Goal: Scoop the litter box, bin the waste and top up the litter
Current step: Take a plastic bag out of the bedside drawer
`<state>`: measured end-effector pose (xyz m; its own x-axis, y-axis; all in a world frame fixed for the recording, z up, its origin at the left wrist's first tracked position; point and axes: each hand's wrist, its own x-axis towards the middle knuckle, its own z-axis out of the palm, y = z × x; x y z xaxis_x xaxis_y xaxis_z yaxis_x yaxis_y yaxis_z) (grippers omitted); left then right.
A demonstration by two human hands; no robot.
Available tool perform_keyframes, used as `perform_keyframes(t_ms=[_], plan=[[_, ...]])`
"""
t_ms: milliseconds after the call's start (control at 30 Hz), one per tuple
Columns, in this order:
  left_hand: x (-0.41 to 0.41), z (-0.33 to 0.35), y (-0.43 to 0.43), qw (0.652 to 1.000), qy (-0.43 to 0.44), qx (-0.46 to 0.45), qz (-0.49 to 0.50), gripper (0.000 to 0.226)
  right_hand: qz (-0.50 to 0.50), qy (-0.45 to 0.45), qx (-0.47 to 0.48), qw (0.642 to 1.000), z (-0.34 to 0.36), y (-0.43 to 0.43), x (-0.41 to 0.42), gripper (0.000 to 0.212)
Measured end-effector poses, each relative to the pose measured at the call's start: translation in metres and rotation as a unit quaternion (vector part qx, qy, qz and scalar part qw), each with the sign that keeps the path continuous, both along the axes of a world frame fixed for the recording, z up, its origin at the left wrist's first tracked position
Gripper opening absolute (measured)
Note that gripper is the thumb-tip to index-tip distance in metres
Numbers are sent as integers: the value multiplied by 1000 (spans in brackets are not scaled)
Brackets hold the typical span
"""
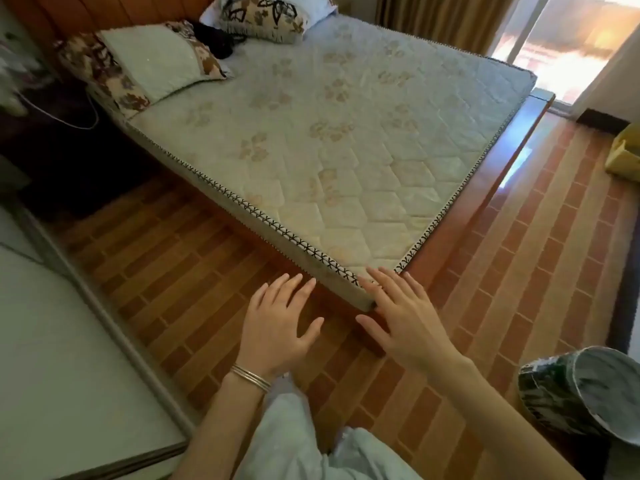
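A large quilted mattress (329, 133) fills the middle, lying on a brick-patterned floor (536, 271). Two pillows (152, 60) sit at its far end. A bag-lined bin (545, 393) stands at lower right, beside the right forearm. A yellow box (623, 157) is cut off at the right edge, well away from the bin; whether it is the litter box cannot be told. Near the mattress corner, the left hand (277, 327) and right hand (405, 323) hover palms down, fingers spread and holding nothing. Bangles (251, 375) circle the left wrist.
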<state>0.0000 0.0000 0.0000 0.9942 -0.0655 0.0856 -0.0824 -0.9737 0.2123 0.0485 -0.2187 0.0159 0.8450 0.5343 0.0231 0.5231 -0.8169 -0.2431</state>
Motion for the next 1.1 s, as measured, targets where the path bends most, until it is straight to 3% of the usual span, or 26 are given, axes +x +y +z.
perform_keyframes(t_ms=[400, 700, 1100], plan=[[38, -9, 132, 992, 7, 17, 125, 59, 146, 9, -34, 989, 0, 159, 88, 60], [86, 13, 255, 983, -19, 43, 178, 59, 180, -33, 5, 983, 20, 297, 148, 57], [102, -4, 338, 952, 0, 26, 305, 62, 285, -23, -4, 958, -7, 405, 203, 59]])
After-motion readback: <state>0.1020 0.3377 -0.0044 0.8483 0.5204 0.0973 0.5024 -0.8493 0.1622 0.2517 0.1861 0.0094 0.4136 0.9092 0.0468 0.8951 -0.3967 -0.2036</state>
